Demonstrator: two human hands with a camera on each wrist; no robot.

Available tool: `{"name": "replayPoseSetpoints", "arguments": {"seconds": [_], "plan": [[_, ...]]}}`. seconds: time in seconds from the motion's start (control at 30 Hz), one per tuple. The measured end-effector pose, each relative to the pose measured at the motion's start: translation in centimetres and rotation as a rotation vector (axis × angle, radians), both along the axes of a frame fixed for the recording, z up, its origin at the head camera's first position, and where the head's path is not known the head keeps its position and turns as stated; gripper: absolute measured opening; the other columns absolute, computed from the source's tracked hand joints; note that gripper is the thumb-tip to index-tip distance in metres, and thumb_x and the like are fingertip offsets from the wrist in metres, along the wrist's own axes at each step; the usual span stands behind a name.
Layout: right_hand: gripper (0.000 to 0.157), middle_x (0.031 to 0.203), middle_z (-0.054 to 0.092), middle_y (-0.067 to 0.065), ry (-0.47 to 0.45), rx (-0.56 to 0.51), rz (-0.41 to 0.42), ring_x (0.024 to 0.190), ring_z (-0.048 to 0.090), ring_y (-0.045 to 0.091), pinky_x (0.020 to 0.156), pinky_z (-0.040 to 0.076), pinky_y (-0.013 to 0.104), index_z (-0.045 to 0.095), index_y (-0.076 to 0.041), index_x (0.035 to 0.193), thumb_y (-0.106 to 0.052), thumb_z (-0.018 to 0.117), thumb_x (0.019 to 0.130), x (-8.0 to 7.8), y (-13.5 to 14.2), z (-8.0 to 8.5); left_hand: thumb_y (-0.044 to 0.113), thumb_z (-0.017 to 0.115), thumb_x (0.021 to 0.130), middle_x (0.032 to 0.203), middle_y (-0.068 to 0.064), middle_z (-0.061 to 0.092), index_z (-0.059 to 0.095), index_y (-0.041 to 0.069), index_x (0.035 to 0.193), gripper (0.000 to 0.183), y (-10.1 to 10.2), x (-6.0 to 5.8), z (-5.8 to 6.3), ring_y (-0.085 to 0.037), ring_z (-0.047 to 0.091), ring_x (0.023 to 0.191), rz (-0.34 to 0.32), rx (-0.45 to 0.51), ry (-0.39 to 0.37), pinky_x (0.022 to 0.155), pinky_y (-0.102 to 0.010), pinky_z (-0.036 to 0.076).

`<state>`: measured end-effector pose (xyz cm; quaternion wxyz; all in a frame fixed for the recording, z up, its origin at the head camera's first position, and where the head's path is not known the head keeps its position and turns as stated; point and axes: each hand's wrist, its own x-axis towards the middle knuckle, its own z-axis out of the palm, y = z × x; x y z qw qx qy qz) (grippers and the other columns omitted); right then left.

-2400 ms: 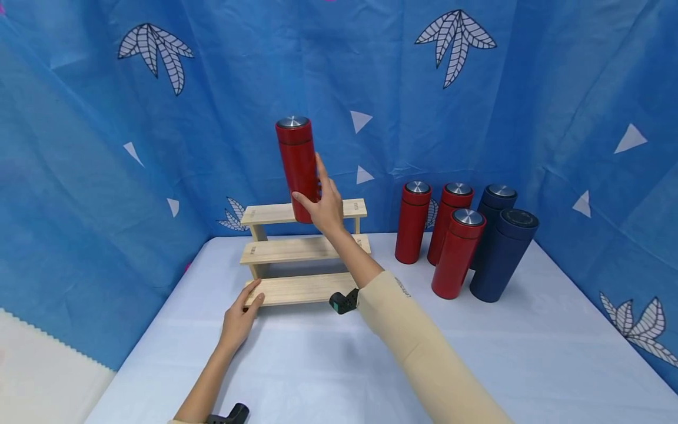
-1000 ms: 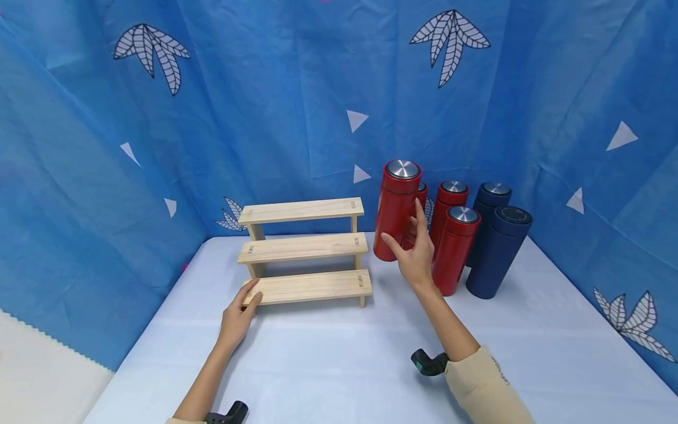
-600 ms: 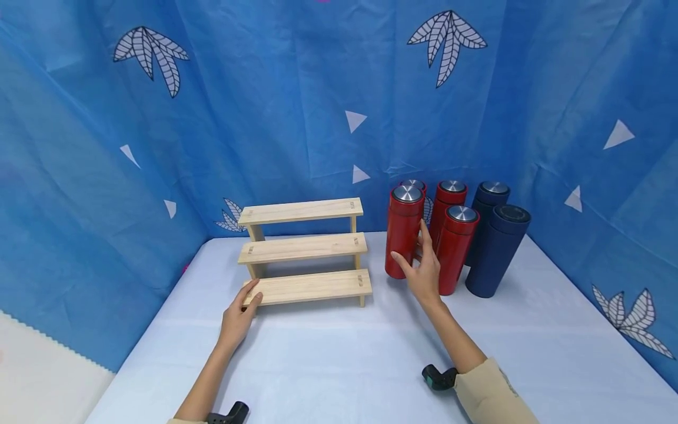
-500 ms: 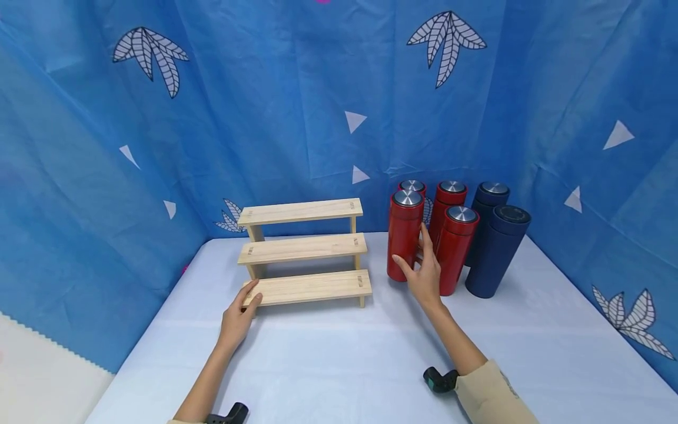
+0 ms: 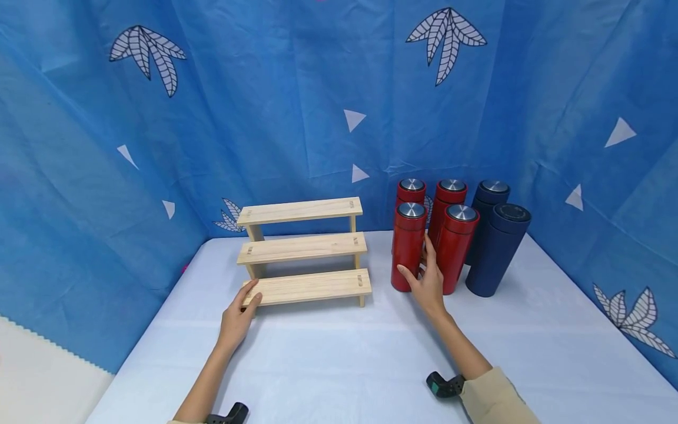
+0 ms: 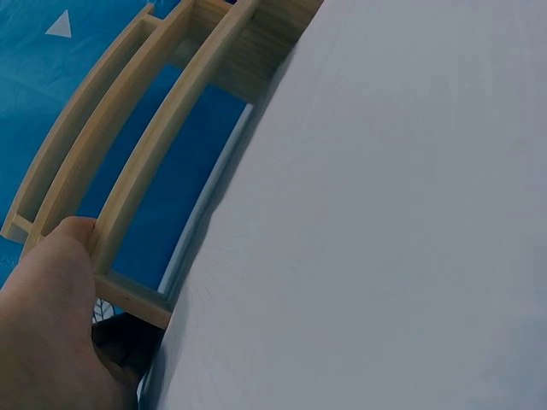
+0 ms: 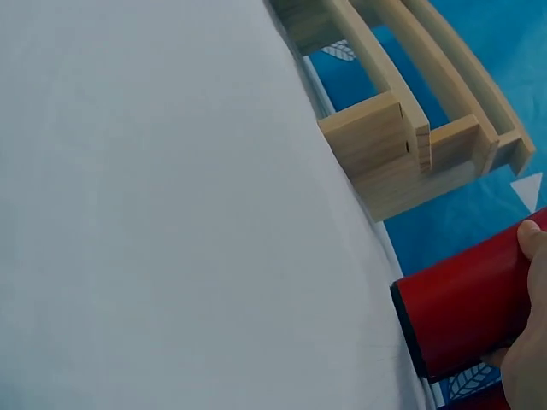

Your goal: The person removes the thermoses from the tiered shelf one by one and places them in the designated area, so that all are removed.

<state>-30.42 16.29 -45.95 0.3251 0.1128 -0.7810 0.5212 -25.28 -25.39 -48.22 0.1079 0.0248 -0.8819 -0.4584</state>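
My right hand (image 5: 430, 287) holds a red thermos bottle (image 5: 406, 250) with a silver lid, thumb on its near side and fingers round its right side. The bottle stands upright, at or just above the white table, in front of another red thermos (image 5: 411, 184). In the right wrist view its lower body (image 7: 466, 303) and dark base show, the base by the table surface. At the left end of a three-step wooden shelf (image 5: 312, 287), my left hand (image 5: 238, 321) grips the lowest board. The left wrist view shows the thumb (image 6: 79, 229) against that board's edge.
Right of the held bottle stand two more red thermoses (image 5: 458, 247) and two dark blue ones (image 5: 498, 253), close together. A blue patterned cloth (image 5: 296, 106) hangs behind. White cloth covers the table (image 5: 318, 359).
My right hand has carried the red thermos from above the shelf's top step rightward, then down and nearer, to the front of the bottle group. My left hand has stayed on the shelf.
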Motion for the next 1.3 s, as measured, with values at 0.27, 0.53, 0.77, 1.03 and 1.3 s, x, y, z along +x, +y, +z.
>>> {"name": "replayPoseSetpoints", "arguments": {"seconds": [0.27, 0.53, 0.77, 1.03, 1.3], "plan": [[0.089, 0.136, 0.043, 0.014, -0.008, -0.002, 0.009, 0.117, 0.047, 0.034, 0.086, 0.044, 0.055, 0.016, -0.03, 0.148, -0.015, 0.072, 0.081, 0.3, 0.1, -0.3, 0.054, 0.043, 0.092, 0.142, -0.017, 0.037, 0.038, 0.028, 0.141, 0.055, 0.0, 0.2, 0.1, -0.029, 0.056, 0.095, 0.014, -0.02, -0.012, 0.073, -0.037, 0.044], [0.09, 0.14, 0.039, 0.011, -0.024, 0.01, 0.01, 0.12, 0.045, 0.032, 0.089, 0.043, 0.053, 0.014, -0.031, 0.148, -0.015, 0.073, 0.081, 0.1, 0.1, -0.5, 0.053, 0.044, 0.092, 0.143, -0.017, 0.035, 0.038, 0.026, 0.141, 0.056, -0.2, 0.2, 0.2, -0.033, 0.054, 0.104, 0.006, -0.012, 0.006, 0.079, -0.043, 0.044], [0.09, 0.141, 0.038, 0.01, -0.025, 0.002, 0.018, 0.121, 0.044, 0.031, 0.089, 0.043, 0.053, 0.013, -0.033, 0.148, -0.016, 0.072, 0.082, -0.2, 0.0, -0.7, 0.052, 0.045, 0.093, 0.144, -0.018, 0.033, 0.038, 0.024, 0.141, 0.056, -0.2, 0.3, 0.4, -0.035, 0.053, 0.107, 0.004, -0.013, 0.019, 0.08, -0.044, 0.044], [0.092, 0.142, 0.036, 0.011, 0.004, 0.005, 0.005, 0.125, 0.041, 0.031, 0.092, 0.04, 0.055, 0.013, -0.023, 0.148, -0.01, 0.073, 0.08, 0.3, -0.6, 0.0, 0.05, 0.047, 0.093, 0.145, -0.018, 0.032, 0.039, 0.022, 0.14, 0.055, -0.4, 0.5, 0.4, -0.042, 0.034, 0.127, 0.006, -0.002, 0.011, 0.096, -0.058, 0.033], [0.076, 0.142, 0.036, 0.014, 0.165, -0.076, -0.007, 0.13, 0.034, 0.03, 0.101, 0.033, 0.044, 0.023, -0.006, 0.142, 0.009, 0.064, 0.08, 3.8, -0.1, 6.8, 0.017, 0.055, 0.09, 0.113, -0.014, 0.062, 0.065, 0.008, 0.112, 0.026, -0.3, 0.2, 3.8, -0.029, 0.06, 0.097, 0.399, 0.055, 0.175, 0.073, -0.038, 0.048]]}}
